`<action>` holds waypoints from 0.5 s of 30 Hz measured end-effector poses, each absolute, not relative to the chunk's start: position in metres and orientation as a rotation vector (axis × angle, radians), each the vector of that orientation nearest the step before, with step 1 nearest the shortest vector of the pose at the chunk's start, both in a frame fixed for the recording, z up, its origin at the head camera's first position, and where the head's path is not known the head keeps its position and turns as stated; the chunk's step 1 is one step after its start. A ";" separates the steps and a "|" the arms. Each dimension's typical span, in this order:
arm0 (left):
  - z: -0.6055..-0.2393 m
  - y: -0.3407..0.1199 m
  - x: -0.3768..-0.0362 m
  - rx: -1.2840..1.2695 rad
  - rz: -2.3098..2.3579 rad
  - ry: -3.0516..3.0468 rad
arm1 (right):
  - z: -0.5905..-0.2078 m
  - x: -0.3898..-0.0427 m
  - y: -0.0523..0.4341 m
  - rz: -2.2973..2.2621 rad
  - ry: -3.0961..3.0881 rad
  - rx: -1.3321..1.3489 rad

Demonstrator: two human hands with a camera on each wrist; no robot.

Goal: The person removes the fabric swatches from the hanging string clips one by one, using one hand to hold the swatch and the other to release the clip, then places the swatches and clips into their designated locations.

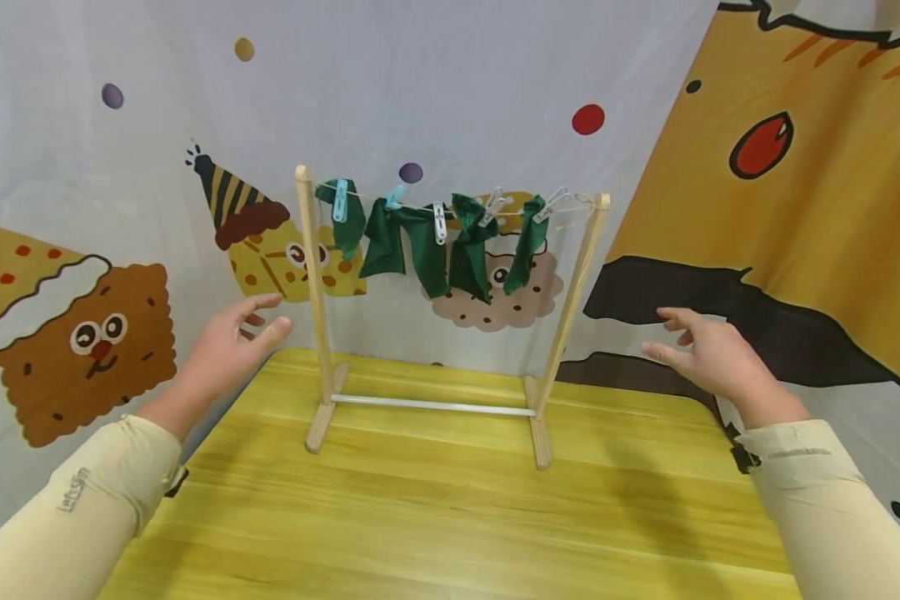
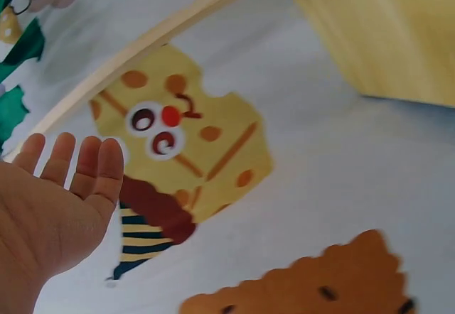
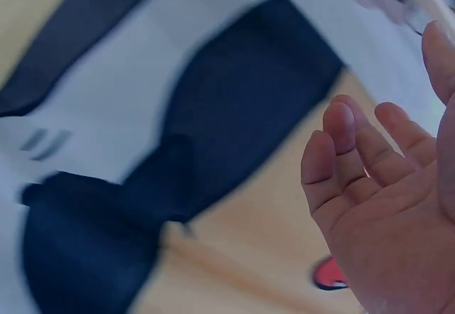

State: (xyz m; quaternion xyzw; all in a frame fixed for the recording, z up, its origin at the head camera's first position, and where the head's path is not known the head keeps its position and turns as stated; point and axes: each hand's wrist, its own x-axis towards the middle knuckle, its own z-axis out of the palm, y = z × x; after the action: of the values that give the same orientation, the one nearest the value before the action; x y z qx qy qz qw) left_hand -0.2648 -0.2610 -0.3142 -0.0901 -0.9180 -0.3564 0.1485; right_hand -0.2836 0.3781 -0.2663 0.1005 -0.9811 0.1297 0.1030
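Observation:
A small wooden drying rack (image 1: 317, 283) stands on the table, with a string (image 1: 420, 206) tied between its two posts. Several dark green cloth pieces (image 1: 426, 250) hang from the string, held by blue clothespins (image 1: 340, 201) on the left and white clothespins (image 1: 439, 222) from the middle to the right. My left hand (image 1: 232, 346) hovers just left of the rack, fingers loosely bent and holding nothing. To the rack's right, my right hand (image 1: 708, 350) is in the air, also with nothing in it. Both palms show in the wrist views, touching nothing.
The yellow wood-grain table (image 1: 435, 517) spreads in front of the rack. Behind it hangs a pale curtain (image 1: 480, 75) printed with cartoon figures. A white crossbar (image 1: 431, 406) joins the rack's two wooden feet (image 1: 538, 433) low above the tabletop.

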 end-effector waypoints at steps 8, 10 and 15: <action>-0.268 -0.245 -0.281 -0.284 -0.930 -2.500 | -0.183 -0.296 0.303 0.399 -2.667 0.423; -0.260 -0.241 -0.287 -0.277 -0.899 -2.456 | -0.165 -0.297 0.276 0.397 -2.578 0.494; -0.242 -0.233 -0.296 -0.245 -0.913 -2.371 | -0.129 -0.299 0.198 0.377 -2.482 0.673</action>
State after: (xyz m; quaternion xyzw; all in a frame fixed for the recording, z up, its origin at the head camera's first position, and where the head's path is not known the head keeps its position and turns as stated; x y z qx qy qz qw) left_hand -0.2955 -0.2326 -0.2419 -0.0918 -0.8889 -0.3422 0.2904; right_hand -0.2990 0.1983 -0.1293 0.2494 -0.9201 0.1398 0.2678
